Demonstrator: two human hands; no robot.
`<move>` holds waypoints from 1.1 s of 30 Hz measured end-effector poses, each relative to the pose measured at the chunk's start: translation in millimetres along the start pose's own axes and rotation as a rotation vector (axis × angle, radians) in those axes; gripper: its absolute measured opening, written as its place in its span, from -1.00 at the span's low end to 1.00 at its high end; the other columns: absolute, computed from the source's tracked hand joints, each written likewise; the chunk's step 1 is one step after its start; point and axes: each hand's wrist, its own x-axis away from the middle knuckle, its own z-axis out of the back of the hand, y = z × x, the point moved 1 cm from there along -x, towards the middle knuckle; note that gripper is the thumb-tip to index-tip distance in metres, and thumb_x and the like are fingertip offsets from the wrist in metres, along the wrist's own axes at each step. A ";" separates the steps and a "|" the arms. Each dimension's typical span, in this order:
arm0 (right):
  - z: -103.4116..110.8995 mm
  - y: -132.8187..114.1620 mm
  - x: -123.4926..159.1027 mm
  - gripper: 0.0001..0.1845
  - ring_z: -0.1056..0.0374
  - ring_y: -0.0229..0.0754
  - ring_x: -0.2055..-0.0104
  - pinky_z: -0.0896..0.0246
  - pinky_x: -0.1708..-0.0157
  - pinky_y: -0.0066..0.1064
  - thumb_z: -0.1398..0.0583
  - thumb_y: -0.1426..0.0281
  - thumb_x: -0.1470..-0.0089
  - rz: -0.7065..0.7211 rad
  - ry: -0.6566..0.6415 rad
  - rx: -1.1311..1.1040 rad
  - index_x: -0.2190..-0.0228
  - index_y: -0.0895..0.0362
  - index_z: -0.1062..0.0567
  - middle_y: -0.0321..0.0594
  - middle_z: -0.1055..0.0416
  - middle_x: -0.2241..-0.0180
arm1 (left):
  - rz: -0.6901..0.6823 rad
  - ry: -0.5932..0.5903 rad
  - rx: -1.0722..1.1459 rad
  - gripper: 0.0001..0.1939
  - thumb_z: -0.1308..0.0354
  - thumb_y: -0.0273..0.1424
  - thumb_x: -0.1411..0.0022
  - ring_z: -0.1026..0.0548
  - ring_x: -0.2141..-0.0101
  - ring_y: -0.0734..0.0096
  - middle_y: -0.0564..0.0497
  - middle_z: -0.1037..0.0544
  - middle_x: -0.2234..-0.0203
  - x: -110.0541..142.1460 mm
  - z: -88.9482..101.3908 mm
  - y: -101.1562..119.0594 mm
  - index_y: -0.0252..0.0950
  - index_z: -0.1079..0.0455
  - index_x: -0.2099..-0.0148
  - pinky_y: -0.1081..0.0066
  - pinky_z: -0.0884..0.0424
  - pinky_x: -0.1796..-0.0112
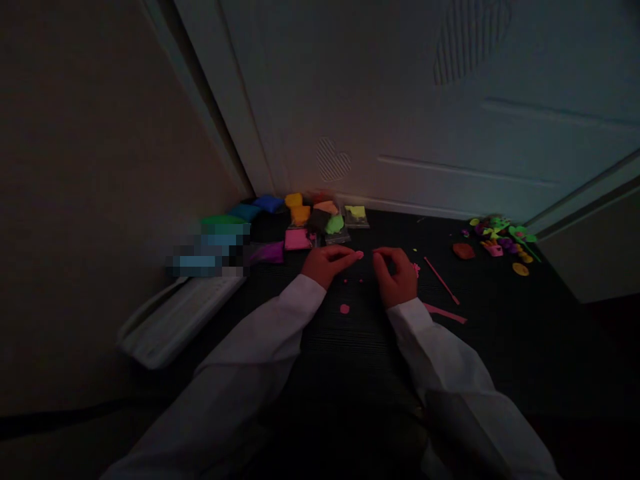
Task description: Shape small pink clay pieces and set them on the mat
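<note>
Between the thumb and fingertips of my left hand (327,265) is a small pink piece of modelling clay (360,255). Just to its right, my right hand (397,277) is closed in a pinch; whatever its fingertips hold is too small and dark to name. Below the hands, a flattened pink clay disc (345,309) lies on the dark table (345,360), with two tiny pink balls above it. A pink flower-shaped piece (416,269) shows partly behind my right hand. Beside that hand lie a thin pink stick tool (441,280) and a flat pink strip (447,313).
Bags of coloured clay (299,239) line the back and left. A long white object (185,320) lies at the left edge. Small coloured clay figures (495,249) and a reddish-brown lump (463,251) sit at the right. A white panel (425,120) stands behind the table.
</note>
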 end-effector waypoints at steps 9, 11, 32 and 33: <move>-1.6 -3.9 1.4 -0.84 -0.20 -0.29 0.43 -0.11 0.38 -0.43 -0.07 0.34 0.09 -0.016 -0.136 -0.144 0.39 0.10 -0.36 -0.30 -0.26 0.49 | -0.005 -0.040 -0.013 -0.75 -0.10 -0.24 0.15 -0.36 0.48 0.49 0.05 -0.45 0.56 2.4 -1.3 3.1 -0.34 -0.40 0.47 0.50 -0.26 0.42; -2.4 -4.8 1.9 -0.84 -0.19 -0.31 0.44 -0.11 0.40 -0.45 -0.07 0.34 0.09 -0.039 -0.127 -0.181 0.41 0.11 -0.37 -0.30 -0.26 0.49 | -0.022 -0.068 -0.005 -0.75 -0.10 -0.25 0.14 -0.36 0.48 0.49 0.05 -0.45 0.55 2.6 -1.5 0.8 -0.34 -0.40 0.45 0.50 -0.26 0.41; -4.2 -2.8 4.1 -0.89 -0.17 -0.32 0.46 -0.09 0.44 -0.47 -0.07 0.37 0.09 0.011 -0.114 -0.178 0.46 0.12 -0.37 -0.31 -0.25 0.51 | -0.110 -0.094 -0.039 -0.74 -0.07 -0.26 0.10 -0.38 0.41 0.46 0.03 -0.45 0.47 4.3 0.7 -5.2 -0.34 -0.38 0.39 0.44 -0.29 0.33; -4.0 -2.9 3.9 -0.88 -0.17 -0.32 0.46 -0.09 0.44 -0.47 -0.07 0.37 0.09 0.010 -0.118 -0.173 0.46 0.12 -0.37 -0.31 -0.25 0.51 | -0.106 -0.093 -0.035 -0.74 -0.07 -0.26 0.10 -0.38 0.41 0.46 0.03 -0.45 0.47 4.4 0.8 -5.4 -0.34 -0.38 0.39 0.44 -0.29 0.34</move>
